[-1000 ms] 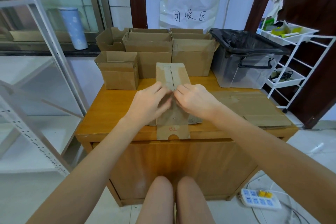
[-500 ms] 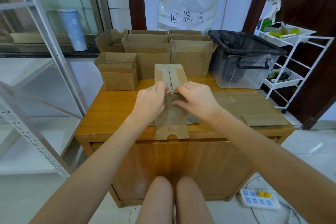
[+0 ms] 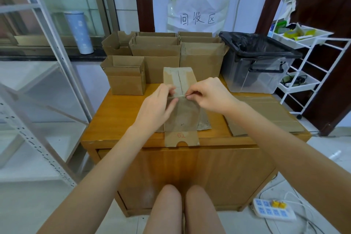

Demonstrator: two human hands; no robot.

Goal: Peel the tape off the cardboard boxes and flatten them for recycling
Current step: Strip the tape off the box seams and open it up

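pinching tape (image 3: 180, 96), both hands (image 3: 209, 95) over flattened box (image 3: 182, 116).

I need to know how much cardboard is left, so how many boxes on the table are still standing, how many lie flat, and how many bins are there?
Standing cardboard boxes: 4
Flattened cardboard: 2, one under the hands, one flat stack at right
Plastic bin: 1
Total: 7

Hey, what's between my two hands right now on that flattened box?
In the head view, a thin strip of tape stretches between your left hand and right hand, both pinching it, just above the flattened box.
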